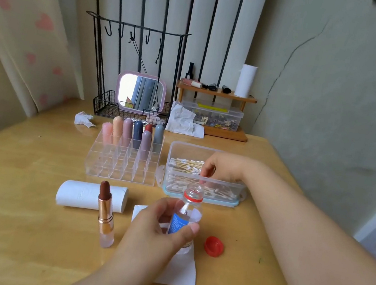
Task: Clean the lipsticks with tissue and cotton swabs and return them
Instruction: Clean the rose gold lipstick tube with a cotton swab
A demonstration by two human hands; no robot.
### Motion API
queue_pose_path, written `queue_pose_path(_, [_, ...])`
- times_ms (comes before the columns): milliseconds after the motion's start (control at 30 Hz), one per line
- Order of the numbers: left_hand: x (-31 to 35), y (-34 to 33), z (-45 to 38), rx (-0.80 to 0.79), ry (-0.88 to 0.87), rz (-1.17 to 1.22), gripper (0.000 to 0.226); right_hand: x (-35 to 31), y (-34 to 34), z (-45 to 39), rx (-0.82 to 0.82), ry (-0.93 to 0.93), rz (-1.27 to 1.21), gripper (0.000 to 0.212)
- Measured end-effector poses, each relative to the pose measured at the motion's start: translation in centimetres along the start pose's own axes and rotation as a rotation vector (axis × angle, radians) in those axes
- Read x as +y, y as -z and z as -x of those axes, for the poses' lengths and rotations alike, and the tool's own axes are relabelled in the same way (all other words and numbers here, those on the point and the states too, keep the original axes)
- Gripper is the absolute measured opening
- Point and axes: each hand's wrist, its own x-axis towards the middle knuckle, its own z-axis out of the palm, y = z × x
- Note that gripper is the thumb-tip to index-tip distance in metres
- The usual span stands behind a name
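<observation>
Head view, lower centre: left hand (164, 224) grips an uncapped bottle (186, 218) over a tissue sheet (182, 273), while right hand (223, 166) reaches fingers curled into the cotton swab box (207, 154); opened lipstick (106, 210) stands left.

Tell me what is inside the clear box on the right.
The clear box holds cotton swabs with wooden sticks, piled lengthwise. The right hand reaches in, its fingers among them; whatever lies under the hand is hidden.
</observation>
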Motion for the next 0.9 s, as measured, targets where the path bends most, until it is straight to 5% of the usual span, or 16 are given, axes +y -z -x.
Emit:
queue_pose_path(300, [0.9, 0.1, 0.1, -0.025, -0.019, 0.028, 0.033, 0.3, -0.2, -0.2, 0.059, 0.029, -0.012, 0.011])
queue_pose_path(667, [2.1, 1.0, 1.5, -0.001, -0.038, 0.025, 0.023, -1.0, 0.4, 4.4, 0.427, 0.118, -0.346, 0.011])
queue_pose_path(900, [2.7, 1.8, 3.4, 0.009, -0.026, 0.016, 0.021, -1.2, -1.7, 5.2, 0.513, -0.095, -0.272, 0.013])
